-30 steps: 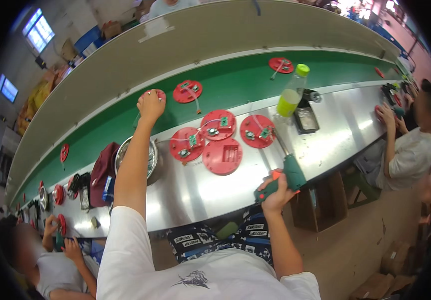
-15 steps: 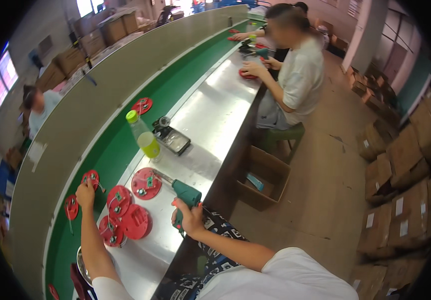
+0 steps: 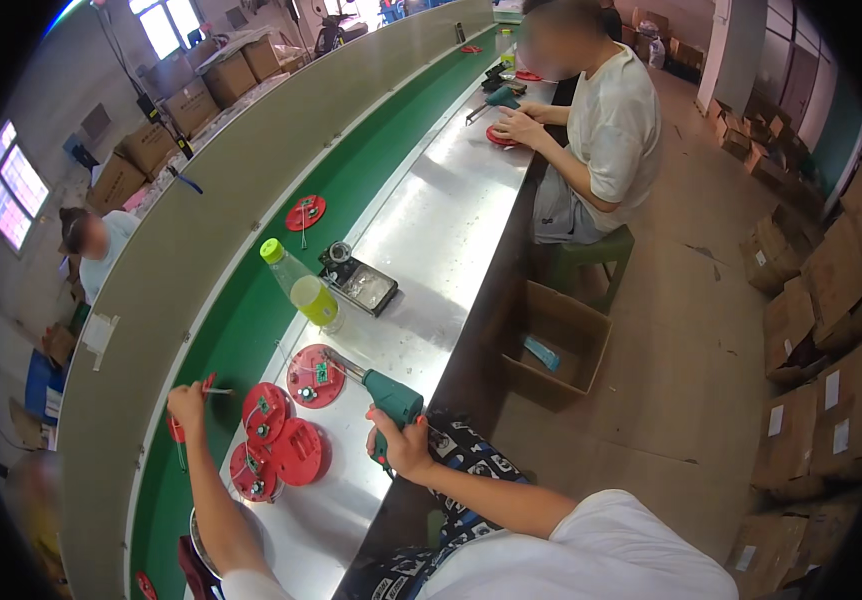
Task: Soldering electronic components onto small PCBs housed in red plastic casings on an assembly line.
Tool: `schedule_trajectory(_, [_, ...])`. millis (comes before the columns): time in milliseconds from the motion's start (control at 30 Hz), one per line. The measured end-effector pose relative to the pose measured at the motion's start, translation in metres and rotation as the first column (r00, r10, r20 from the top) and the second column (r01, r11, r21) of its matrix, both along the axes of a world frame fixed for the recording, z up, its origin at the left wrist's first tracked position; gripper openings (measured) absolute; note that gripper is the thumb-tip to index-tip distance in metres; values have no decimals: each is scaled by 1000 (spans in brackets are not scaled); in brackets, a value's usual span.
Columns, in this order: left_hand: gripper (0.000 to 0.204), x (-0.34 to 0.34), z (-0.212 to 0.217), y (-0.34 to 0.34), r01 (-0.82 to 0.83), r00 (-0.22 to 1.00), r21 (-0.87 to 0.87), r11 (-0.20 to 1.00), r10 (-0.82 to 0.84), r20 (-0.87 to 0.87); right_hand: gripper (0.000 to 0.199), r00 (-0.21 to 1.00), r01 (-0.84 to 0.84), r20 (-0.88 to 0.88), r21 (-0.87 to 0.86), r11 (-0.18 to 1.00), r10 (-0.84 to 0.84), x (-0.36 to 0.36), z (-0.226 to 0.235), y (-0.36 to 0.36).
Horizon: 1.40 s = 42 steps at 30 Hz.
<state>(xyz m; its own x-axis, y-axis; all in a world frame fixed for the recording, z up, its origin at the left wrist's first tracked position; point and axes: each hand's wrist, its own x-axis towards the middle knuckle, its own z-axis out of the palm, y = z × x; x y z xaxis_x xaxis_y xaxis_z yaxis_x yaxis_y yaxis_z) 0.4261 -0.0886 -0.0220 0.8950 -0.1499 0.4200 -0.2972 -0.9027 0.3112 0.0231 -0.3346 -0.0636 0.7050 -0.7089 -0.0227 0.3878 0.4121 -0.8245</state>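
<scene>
Viewing from the head camera:
Right hand: right hand (image 3: 403,447) is wrapped tight around the grip of a green electric screwdriver (image 3: 386,397), fingers closed on the handle.
Screwdriver position: its metal bit points toward a red round disc with a small circuit board (image 3: 315,376), lying on the steel worktable (image 3: 441,240); the tip sits at the disc's edge.
Left hand: left hand (image 3: 187,404) is extended over the green conveyor belt (image 3: 251,310), fingers pinched on a small red part with thin wires (image 3: 209,385); the exact contact is too small to make out.
Nearby parts: three more red discs (image 3: 276,440) lie clustered on the worktable between the two hands, overlapping one another.
Bottle: a clear bottle with yellow-green liquid and green cap (image 3: 301,285) stands tilted at the belt's edge, beyond the discs.
Tray: a small dark tray (image 3: 363,285) sits just beside the bottle.
Belt load: a further red disc (image 3: 305,212) rides the belt farther along.
Co-worker: a seated person in a pale shirt (image 3: 606,120) works farther down the worktable.
Floor: an open cardboard box (image 3: 556,345) stands beside the bench.
</scene>
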Motion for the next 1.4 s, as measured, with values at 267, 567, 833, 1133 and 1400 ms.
schedule_trajectory(267, [4,-298,80,15,379,889,-180,908,-303,344,15,998,-47,44,24,999,46,1,7,0])
schedule_trajectory(567, [16,-368,10,54,522,817,-134,842,-449,362,22,998,-47,46,-39,998,49,14,6,2])
schedule_trajectory(833, [12,-376,34,76,422,905,-207,883,-396,153,33,995,-93,-39,-50,994,91,12,-3,7])
schedule_trajectory(1133, [89,-466,181,197,683,680,-730,-30,-339,651,29,998,-63,-24,-78,995,61,3,-6,-7])
schedule_trajectory(1400, [81,-490,199,234,723,632,-683,-105,-298,715,28,996,-88,-44,-96,991,84,5,9,3])
